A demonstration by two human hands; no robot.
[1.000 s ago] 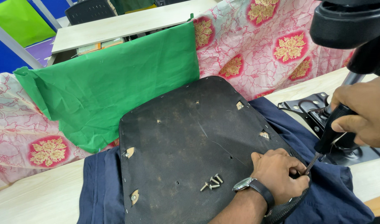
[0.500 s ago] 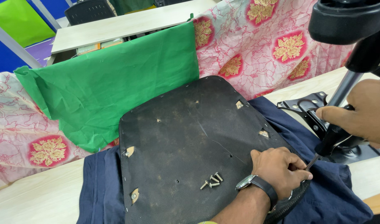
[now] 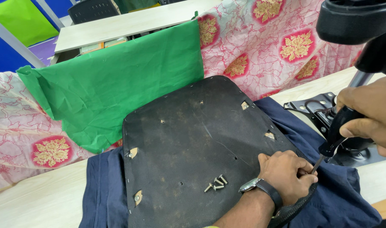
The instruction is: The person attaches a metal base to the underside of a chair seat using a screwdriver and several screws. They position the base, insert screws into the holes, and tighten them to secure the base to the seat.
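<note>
Left hand (image 3: 286,173) is pressed down in a fist on the near right edge of the upturned seat (image 3: 193,143) on the navy cloth (image 3: 340,198), steadying it while the right hand (image 3: 370,114), clamped round the screwdriver (image 3: 334,137), angles its tip in beside the left fingers, loose screws (image 3: 216,183) parked close.

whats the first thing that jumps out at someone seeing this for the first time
The big black seat panel lying upside down on a navy cloth fills the middle, with a small cluster of loose screws near its front edge. At the panel's right edge the left hand, with a wristwatch, rests by the tip of a black-handled screwdriver gripped by the right hand. Behind, a bright green cloth hangs against pink floral fabric.
</note>
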